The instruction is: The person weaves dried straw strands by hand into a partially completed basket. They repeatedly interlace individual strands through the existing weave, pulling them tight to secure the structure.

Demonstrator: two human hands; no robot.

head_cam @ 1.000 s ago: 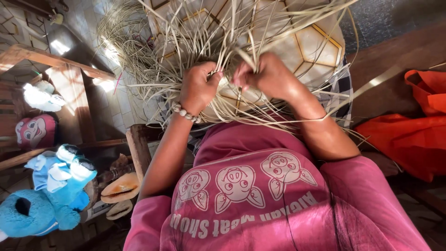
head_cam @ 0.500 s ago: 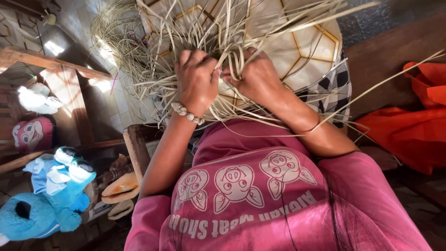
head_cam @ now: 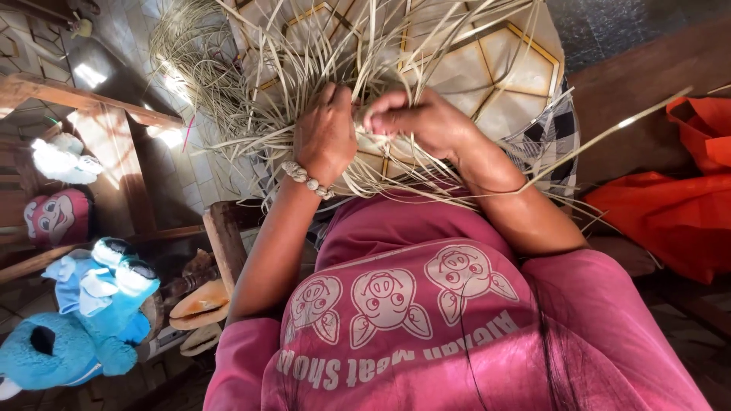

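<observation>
The floor (head_cam: 194, 164) is laid with pale tiles, and bright patches of sunlight fall across it at the left. A tiled panel (head_cam: 502, 68) with yellow-edged hexagons fills the upper middle. Slanted wooden beams (head_cam: 68, 95) cross the left side, with a wooden post (head_cam: 226, 243) lower down. Blue plush slippers (head_cam: 91, 304) lie at the lower left, a pink plush one (head_cam: 53, 217) above them. Orange cloth (head_cam: 678, 205) rests on dark wood at the right.

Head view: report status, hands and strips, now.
Left hand and right hand both gripping the pale strips, close together. Loose strip ends fan out all round. Orange cloth lies off to the right, apart.
</observation>
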